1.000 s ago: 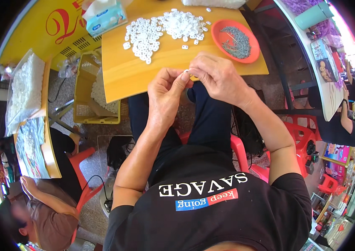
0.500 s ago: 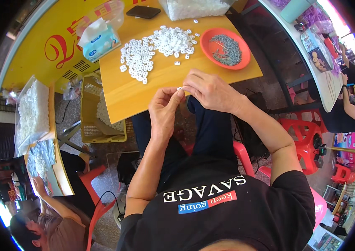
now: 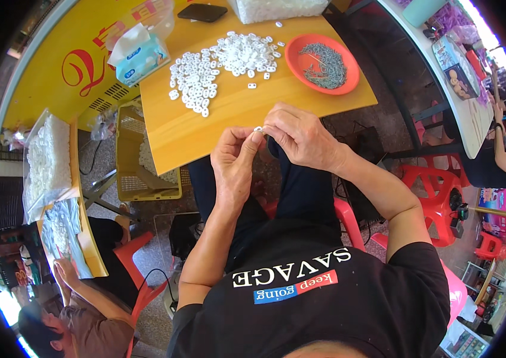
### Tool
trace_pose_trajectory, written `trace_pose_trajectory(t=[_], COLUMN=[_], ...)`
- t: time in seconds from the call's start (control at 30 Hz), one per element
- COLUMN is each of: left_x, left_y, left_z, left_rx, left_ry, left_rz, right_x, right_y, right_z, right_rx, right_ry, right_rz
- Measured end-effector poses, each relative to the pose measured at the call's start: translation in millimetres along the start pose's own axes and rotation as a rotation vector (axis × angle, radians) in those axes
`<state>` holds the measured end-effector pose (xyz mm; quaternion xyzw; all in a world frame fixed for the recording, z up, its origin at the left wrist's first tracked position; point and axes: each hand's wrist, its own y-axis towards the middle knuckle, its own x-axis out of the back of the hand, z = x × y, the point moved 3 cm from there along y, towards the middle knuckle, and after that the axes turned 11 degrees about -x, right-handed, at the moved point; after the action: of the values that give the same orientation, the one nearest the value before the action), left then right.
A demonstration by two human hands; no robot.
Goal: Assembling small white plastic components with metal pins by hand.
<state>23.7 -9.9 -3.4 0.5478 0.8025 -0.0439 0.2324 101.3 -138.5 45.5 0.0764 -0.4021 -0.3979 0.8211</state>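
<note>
Just off the near edge of the wooden table (image 3: 235, 116), my left hand (image 3: 235, 158) pinches a small white oval piece (image 3: 258, 129) between thumb and finger. My right hand (image 3: 303, 137) is closed in a pinch against that piece from the right; whatever its fingertips hold is too small to make out. Beyond my hands lies a heap of white two-hole plastic pieces (image 3: 245, 53), with a flatter spread of the same pieces (image 3: 193, 80) on its left. An orange-red plate (image 3: 292, 59) at the right holds many thin grey screws or nails (image 3: 331, 71).
At the table's far side are a tissue pack (image 3: 139, 59), a dark phone (image 3: 202, 12) and a clear bag of white pieces (image 3: 280, 11). A yellow crate (image 3: 148, 195) stands below left. Another person (image 3: 94, 331) works at a left side table (image 3: 90, 250). Red stools (image 3: 435, 203) stand right.
Both hands stay nearly in place, joined at the fingertips. The white piece shows slightly more between them. The other person's hands have shifted on the side table.
</note>
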Motion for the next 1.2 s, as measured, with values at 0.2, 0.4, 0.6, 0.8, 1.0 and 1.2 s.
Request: trace_pose_trajectory(t=[0.2,0.4,0.6,0.8,1.0,1.2], left_x=[-1,8,34,46,46,48], left_y=[0,6,26,35,35,35], left_z=[4,14,39,51,53,54], left_rx=[-0.026,-0.012,0.101,0.037,0.044,0.042], left_ry=[0.075,0.131,0.147,0.059,-0.019,-0.027], left_rz=[0.017,0.113,0.175,-0.051,-0.080,-0.069], right_x=[2,-8,-14,23,3,-9], right_y=[-1,-6,4,68,87,87], right_z=[-6,-27,-51,-104,-141,-142], right_rx=[-0.049,-0.050,-0.394,-0.094,-0.061,-0.030], right_ry=[0.046,0.112,0.213,-0.467,-0.904,-0.897], right_rz=[0.001,0.036,0.335,0.003,0.196,0.203])
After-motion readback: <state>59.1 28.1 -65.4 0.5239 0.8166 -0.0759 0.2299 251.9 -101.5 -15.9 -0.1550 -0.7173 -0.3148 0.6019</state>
